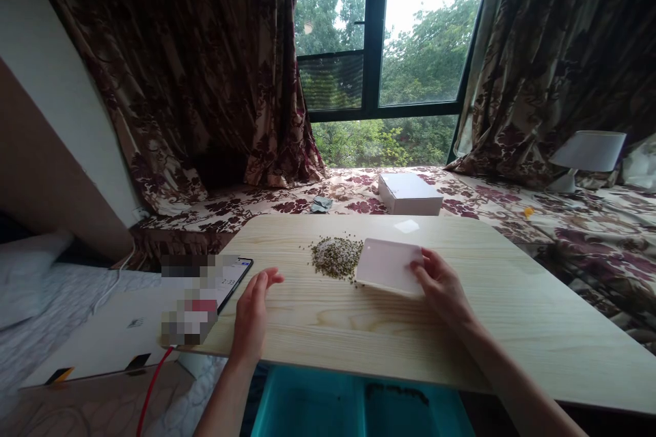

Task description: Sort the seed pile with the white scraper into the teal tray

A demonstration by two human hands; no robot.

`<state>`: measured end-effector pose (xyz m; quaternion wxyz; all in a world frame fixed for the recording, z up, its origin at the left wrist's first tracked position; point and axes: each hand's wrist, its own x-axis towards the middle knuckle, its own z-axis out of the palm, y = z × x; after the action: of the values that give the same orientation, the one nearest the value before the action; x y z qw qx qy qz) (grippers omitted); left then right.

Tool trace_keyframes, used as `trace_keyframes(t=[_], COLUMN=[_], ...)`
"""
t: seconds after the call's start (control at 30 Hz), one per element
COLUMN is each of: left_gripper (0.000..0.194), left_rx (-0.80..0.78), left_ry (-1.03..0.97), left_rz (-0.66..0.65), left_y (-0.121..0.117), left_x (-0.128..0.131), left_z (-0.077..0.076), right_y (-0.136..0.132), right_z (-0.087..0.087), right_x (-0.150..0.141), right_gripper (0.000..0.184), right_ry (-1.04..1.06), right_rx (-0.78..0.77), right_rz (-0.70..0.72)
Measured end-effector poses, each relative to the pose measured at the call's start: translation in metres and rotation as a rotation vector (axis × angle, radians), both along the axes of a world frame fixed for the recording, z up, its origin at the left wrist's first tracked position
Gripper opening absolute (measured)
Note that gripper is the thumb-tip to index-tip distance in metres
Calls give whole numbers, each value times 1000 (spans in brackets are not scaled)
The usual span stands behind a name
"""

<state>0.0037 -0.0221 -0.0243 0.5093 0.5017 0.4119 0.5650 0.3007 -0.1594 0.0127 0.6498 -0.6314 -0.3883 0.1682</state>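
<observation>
A loose pile of small greenish beans mixed with white grains (335, 256) lies on the wooden tabletop (348, 328), with a few strays around it. My right hand (441, 283) grips a thin white rectangular plastic board (390, 263) by its right edge, thumb on top. The board is slightly tilted, and its left edge comes up against the pile's right side. My left hand (253, 314) is over the table's near left part, left of the pile. Its fingers are loosely bent and apart, with nothing visible in them.
At the table's left edge stands a phone (233, 287), partly pixelated, near a red cable (154, 382). Below the front edge is a two-part turquoise bin (307, 399). Behind the table, a white box (410, 192) and a lamp (589, 153) rest on the patterned window seat.
</observation>
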Motion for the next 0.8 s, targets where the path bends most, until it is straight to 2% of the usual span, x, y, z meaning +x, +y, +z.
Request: trace_keyframes(t=[0.33,0.57,0.8], left_gripper=[52,51,50], left_rx=[-2,12,12], left_ry=[-13,-8,-18], left_rz=[-5,-7,-6], left_y=[2,3,3], left_x=[-1,-1,-1], left_z=[-2,-3,-3], right_y=[-2,-6,-6], right_z=[3,0,-2], right_x=[-3,5,8], right_gripper=[34,40,38], right_ry=[69,98,90], right_rx=[-15,-35,-58], right_rz=[44,-82,-92])
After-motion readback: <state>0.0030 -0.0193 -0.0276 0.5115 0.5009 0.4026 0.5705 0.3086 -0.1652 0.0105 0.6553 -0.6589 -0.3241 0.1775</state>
